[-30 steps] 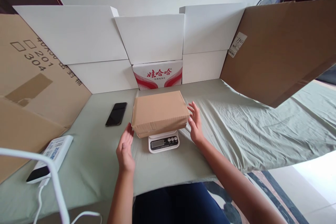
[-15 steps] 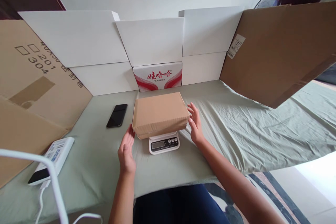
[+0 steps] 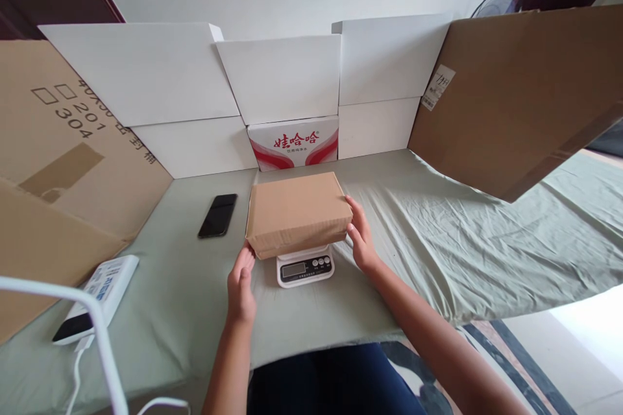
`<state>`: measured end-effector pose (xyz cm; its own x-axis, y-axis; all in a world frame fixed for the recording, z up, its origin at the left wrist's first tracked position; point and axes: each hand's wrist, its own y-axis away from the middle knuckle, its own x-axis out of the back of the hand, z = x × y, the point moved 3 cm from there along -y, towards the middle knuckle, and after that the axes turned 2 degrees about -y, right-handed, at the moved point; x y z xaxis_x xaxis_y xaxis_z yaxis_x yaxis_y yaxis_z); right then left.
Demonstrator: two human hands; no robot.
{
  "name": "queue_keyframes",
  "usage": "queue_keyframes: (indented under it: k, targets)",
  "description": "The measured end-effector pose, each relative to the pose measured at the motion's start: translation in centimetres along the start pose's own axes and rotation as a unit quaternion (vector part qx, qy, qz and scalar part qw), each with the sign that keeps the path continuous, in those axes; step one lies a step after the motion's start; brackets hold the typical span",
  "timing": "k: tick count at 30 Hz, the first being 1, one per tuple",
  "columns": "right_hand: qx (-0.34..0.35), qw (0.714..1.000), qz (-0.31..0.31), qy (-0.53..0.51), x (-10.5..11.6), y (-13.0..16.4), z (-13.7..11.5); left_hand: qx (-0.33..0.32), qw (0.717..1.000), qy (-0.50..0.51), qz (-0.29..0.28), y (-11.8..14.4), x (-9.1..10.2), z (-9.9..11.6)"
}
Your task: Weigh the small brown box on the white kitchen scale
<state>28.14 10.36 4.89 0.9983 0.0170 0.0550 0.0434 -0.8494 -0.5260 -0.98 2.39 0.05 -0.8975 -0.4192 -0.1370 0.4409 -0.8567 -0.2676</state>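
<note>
A brown cardboard box (image 3: 296, 211) rests on a small white digital kitchen scale (image 3: 305, 280), covering its weighing plate. The scale's display and buttons show in front, and the display looks blank. At the box's lower left corner is my left hand (image 3: 242, 288), its fingers against the side and partly hidden under the edge. On the opposite side my right hand (image 3: 361, 237) presses its fingers and thumb to the box's right end. Between them, both hands hold the box, which sits level.
A black phone (image 3: 218, 215) lies left of the box. Further left is a white power strip (image 3: 100, 298) with a white cable. White boxes (image 3: 287, 78) and a red-and-white carton (image 3: 294, 142) stand behind; large cardboard panels (image 3: 506, 104) flank the green cloth (image 3: 438, 253).
Both hands have moved inward from slightly apart and now touch the box's sides. The box and scale have stayed in place.
</note>
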Motion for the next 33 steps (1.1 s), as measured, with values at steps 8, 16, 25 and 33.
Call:
queue_keyframes:
  k: [8, 16, 25, 33]
  targets:
    - [-0.001, 1.0, 0.015, -0.014, -0.3, -1.3, -1.9, -0.005, 1.0, 0.003, 0.005, -1.7, -0.6, 1.8]
    - [0.034, 0.997, 0.043, -0.052, -2.2, -8.9, -0.3, -0.026, 0.999, 0.026, -0.029, -10.6, -5.2, 2.0]
    - [-0.018, 0.996, 0.024, -0.083, -4.2, -9.4, 6.3, 0.026, 0.999, 0.041, 0.002, -12.9, -5.1, -3.5]
    - [-0.051, 0.997, 0.023, -0.06, -4.2, -9.5, 7.1, 0.045, 0.998, 0.038, 0.004, -13.3, -5.4, -4.6]
